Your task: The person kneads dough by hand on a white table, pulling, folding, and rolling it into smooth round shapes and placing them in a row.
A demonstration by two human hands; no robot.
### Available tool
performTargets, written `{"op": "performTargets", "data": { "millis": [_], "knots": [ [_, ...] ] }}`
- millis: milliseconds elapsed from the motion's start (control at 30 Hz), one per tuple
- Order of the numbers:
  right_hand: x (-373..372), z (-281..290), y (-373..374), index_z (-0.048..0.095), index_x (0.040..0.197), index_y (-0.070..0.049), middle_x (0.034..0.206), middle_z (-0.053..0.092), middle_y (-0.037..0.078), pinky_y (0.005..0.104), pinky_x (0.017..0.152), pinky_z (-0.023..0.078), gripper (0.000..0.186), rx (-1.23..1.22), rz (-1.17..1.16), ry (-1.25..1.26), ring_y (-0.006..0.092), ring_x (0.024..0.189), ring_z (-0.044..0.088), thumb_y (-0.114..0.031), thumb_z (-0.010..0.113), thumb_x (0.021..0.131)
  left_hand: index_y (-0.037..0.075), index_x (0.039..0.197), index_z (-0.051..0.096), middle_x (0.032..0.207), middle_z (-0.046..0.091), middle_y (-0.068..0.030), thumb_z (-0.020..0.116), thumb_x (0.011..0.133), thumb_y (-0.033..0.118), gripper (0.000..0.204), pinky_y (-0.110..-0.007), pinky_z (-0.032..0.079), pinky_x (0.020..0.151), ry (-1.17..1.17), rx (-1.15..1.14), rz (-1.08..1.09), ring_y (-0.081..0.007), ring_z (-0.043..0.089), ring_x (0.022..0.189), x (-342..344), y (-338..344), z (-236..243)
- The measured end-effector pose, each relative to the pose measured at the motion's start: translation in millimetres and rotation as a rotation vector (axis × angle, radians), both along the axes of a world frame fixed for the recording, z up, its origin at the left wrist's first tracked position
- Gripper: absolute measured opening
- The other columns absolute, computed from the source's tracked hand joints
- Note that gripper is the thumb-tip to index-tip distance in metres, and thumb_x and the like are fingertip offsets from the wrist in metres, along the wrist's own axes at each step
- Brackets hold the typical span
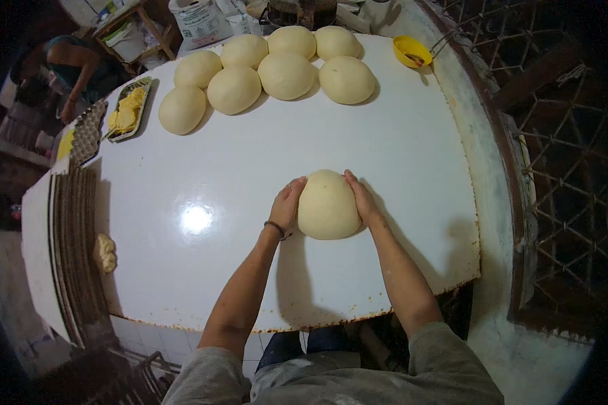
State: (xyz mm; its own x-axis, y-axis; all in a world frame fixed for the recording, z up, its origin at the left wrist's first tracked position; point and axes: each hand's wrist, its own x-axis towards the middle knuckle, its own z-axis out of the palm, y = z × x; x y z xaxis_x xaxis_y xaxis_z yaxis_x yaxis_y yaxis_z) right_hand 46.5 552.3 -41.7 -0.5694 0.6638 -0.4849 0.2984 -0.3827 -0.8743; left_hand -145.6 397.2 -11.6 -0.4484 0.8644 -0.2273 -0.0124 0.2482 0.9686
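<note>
A large, smooth, pale ball of dough rests on the white tabletop, right of the middle. My left hand lies against its left side, and my right hand presses on its right side, so the dough is cupped between both palms. A dark band circles my left wrist. Farther off, several round dough balls of similar colour sit in two rows along the table's far edge, some touching one another.
A yellow bowl stands at the far right corner. At left are a tray of yellow fat, an egg carton, a stack of boards and a small dough lump. Another person bends beyond. A wall with metal lattice borders the right.
</note>
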Motion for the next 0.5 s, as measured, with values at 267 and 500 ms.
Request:
{"op": "performTargets", "data": {
  "millis": [267,500],
  "knots": [
    [100.2,20.3,-249.5,0.062,0.147,0.001,0.139,0.067,0.013,0.0394,0.118,0.041,0.053,0.040,0.074,0.016,0.0241,0.131,0.059,-0.040,0.052,0.114,0.002,0.149,0.059,0.141,0.068,-0.0179,0.049,0.114,0.037,0.050,-0.041,0.044,0.117,0.274,-0.050,-0.246,-0.0294,0.061,0.134,79.3,-226.3,27.5],
    [97.7,37.7,-216.4,0.058,0.152,-0.002,0.158,0.052,0.015,0.0430,0.125,0.033,0.061,0.533,0.155,-0.161,0.0286,0.149,0.045,-0.048,0.042,0.115,0.001,0.153,0.056,0.154,0.058,-0.0201,0.049,0.114,0.032,0.050,-0.043,0.038,0.123,0.460,-0.034,-0.157,-0.0340,0.053,0.144,55.7,-210.2,26.0]
  ]
}}
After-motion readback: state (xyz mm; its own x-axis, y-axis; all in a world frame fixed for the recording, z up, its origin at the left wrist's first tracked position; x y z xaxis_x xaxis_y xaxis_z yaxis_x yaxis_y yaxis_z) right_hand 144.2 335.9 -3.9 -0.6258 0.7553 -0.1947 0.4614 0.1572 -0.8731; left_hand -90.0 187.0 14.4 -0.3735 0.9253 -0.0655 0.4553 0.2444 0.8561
